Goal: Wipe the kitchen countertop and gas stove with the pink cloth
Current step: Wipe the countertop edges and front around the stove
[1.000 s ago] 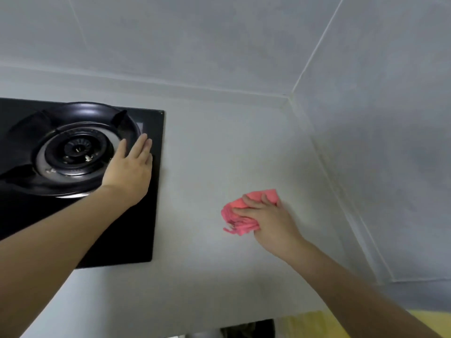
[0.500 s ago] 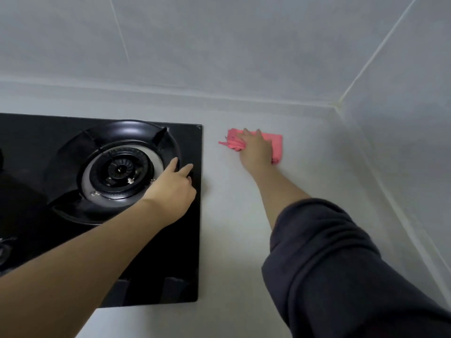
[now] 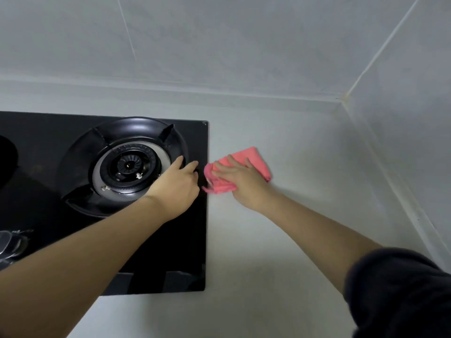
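Pink cloth [image 3: 256, 161]: drawn back from the far wall to the gas stove's [image 3: 190, 240] right edge, on the counter [image 3: 268, 240].
Right grip [image 3: 240, 182]: pressed flat on the cloth, fingers straight.
Left grip [image 3: 175, 186]: released, rested on the stove.
Coming move: the stove lies just left of the cloth.

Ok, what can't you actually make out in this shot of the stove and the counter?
All from the head view.
Second burner: cut off by the left edge.
Shiny object at lower left: cut by the edge and blurred, so unidentifiable.
Pink cloth: its middle is under the right hand.
Stove front: covered by the left forearm.
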`<state>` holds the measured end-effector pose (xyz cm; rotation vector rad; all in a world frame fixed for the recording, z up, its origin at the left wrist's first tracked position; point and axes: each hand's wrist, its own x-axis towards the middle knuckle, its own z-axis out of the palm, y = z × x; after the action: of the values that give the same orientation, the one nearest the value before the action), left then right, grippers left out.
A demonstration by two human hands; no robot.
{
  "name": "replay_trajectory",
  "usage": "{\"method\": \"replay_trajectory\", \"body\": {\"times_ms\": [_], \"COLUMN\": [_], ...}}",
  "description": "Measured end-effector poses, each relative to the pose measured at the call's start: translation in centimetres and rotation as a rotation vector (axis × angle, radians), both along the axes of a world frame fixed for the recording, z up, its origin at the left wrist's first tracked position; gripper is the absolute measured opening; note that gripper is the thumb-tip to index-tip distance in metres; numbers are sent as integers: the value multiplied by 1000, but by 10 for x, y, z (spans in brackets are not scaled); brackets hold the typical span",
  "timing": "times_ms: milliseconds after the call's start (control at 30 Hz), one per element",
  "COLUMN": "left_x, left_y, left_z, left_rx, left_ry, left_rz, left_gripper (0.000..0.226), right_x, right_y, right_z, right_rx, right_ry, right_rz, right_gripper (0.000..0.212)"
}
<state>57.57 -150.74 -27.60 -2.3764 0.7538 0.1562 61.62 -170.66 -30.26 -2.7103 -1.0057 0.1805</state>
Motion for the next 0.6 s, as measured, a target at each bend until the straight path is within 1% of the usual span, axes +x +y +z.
{"method": "replay_trajectory", "body": {"times_ms": [100, 233, 267, 300, 333, 367, 400, 433, 467, 500, 567, 600], "left_x": [-7, -13, -16, -19, -24, -29, -34, -40, -43, -47, -55, -57], "left_y": [2, 4, 5, 5, 3, 2, 1, 0, 0, -1, -5, -7], "left_z": [2, 5, 5, 4, 2, -1, -3, -4, -5, -6, -7, -8], "left_rx": [59, 130, 137, 140, 145, 142, 142, 138, 145, 152, 166, 176], "left_ry": [-46, -85, -96, -101, -99, -96, -88, -77, -74, -79, -101, -113], "left_rz": [-18, -35, -41, -51, -68, -79, -79, -68, -52, -34, 4, 12], "left_gripper": [46, 49, 51, 52, 52, 53, 53, 53, 53, 53, 54, 55], "right_x": [-61, -115, -120, -122, -123, -121, -114, -104, -89, -74, -44, -34], "right_y": [-20, -49, -56, -66, -78, -86, -91, -96, -97, -97, -93, -88], "right_z": [1, 18, 23, 32, 35, 42, 43, 46, 44, 43, 35, 30], "right_rx": [152, 154, 142, 156, 243, 319, 376, 475, 578, 644, 616, 503], "right_ry": [82, 323, 368, 465, 496, 518, 512, 457, 355, 262, 199, 208], "right_rz": [113, 257, 258, 284, 229, 181, 35, -95, -251, -338, -431, -444], "right_gripper": [51, 53, 51, 47, 73, 90, 69, 39, 46, 48, 46, 46]}}
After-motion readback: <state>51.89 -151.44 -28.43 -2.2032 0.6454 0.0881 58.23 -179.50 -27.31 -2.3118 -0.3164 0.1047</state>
